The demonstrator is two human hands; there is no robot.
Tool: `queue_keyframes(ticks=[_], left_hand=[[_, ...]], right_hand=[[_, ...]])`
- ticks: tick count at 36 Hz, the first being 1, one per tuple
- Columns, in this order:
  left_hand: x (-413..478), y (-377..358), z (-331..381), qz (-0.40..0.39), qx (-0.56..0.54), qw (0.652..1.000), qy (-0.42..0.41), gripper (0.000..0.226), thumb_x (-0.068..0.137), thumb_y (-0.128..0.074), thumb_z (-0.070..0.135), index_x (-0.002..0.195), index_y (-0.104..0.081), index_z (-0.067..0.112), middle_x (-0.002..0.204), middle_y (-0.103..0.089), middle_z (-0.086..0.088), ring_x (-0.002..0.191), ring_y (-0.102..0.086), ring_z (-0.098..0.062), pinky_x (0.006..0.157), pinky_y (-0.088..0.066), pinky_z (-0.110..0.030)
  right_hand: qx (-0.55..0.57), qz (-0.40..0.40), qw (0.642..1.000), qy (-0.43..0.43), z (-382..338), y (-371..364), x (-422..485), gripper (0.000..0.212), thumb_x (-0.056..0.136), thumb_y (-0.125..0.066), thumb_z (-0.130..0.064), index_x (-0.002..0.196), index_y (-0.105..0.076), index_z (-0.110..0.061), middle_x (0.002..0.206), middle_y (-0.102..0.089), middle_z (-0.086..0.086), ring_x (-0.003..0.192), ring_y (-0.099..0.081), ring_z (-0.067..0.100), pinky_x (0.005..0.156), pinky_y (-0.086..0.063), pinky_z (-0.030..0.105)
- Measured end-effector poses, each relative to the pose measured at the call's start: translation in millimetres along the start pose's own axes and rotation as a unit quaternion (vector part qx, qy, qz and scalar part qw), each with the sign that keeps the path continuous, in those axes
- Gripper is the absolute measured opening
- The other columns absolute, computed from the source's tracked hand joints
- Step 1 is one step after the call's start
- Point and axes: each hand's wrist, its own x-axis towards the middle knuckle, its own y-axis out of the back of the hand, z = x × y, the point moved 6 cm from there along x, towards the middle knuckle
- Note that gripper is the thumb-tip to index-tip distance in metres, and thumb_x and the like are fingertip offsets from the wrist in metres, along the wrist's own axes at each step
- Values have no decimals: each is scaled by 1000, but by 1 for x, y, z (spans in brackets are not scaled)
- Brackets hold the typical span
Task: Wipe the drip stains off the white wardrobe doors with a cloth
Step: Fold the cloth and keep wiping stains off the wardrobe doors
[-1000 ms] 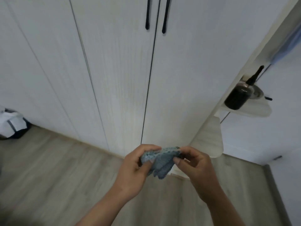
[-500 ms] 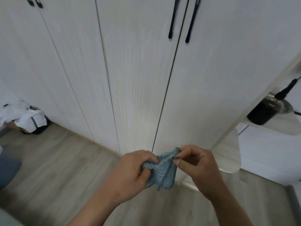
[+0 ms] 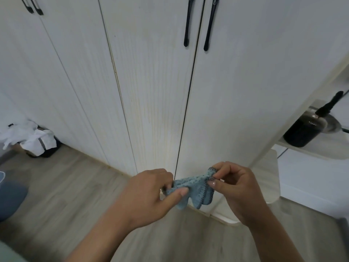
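Both hands, left (image 3: pixel 149 193) and right (image 3: pixel 238 188), pinch a nubbly blue cloth (image 3: pixel 190 190) before grooved white wardrobe doors (image 3: pixel 156 91).

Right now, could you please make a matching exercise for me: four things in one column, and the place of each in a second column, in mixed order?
1 cloth
2 dark bottle
3 white bundle
4 black handles

A on the shelf, at the right
B high on the wardrobe doors
C pinched by the left hand and the right hand
D on the floor, at the left

Pairs: 1-C, 2-A, 3-D, 4-B
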Motion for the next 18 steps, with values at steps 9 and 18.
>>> queue_keyframes(ticks=[9, 18], left_hand=[[2, 8, -6, 156, -186, 964, 106, 33, 81, -82, 42, 71, -57, 23, 74, -68, 1, 68, -65, -19, 58, -53, -40], [0, 8, -4, 203, -212, 942, 162, 33, 82, -85, 22, 72, -54, 12, 70, -62, -7, 63, -59, -29, 51, -48, -42]], right_hand=[[32, -11, 999, -26, 1, -9, 0, 44, 92, -52, 21, 86, -76, -15, 96, -70, 20, 93, -67, 36, 91, -49, 70], [-56, -68, 994, -59, 6, -31, -9, 35, 71, -89, -36, 88, -72, -11, 99, -76, 9, 98, -72, 26, 84, -60, 46]])
